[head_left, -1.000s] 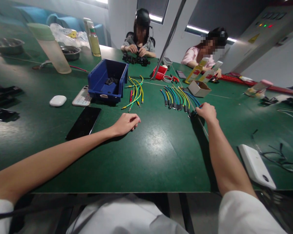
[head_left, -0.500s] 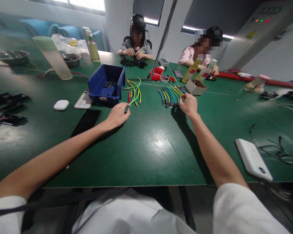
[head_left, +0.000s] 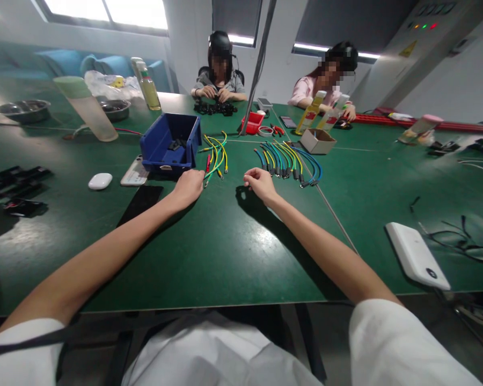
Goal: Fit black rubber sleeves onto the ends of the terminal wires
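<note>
My left hand is closed, its fingertips at the lower end of a green cable with a metal ring lug. That cable lies across a loose heap of yellow and green cables, beside a red piece. Over bare table between the two cable groups, my right hand has its fingers curled in, with nothing visible in them. To its right, several blue, yellow and green cables lie side by side in a row, dark sleeves and lugs toward me. A blue bin with small black parts stands behind my left hand.
A black phone, another phone and a white earbud case lie left. Right are a white power bank and glasses. A small carton and red box stand farther back. Two people sit opposite.
My right hand has left the cable row and moved left, uncovering the blue cables at its right end. My left hand's fingers are more tightly curled. The view has shifted slightly.
</note>
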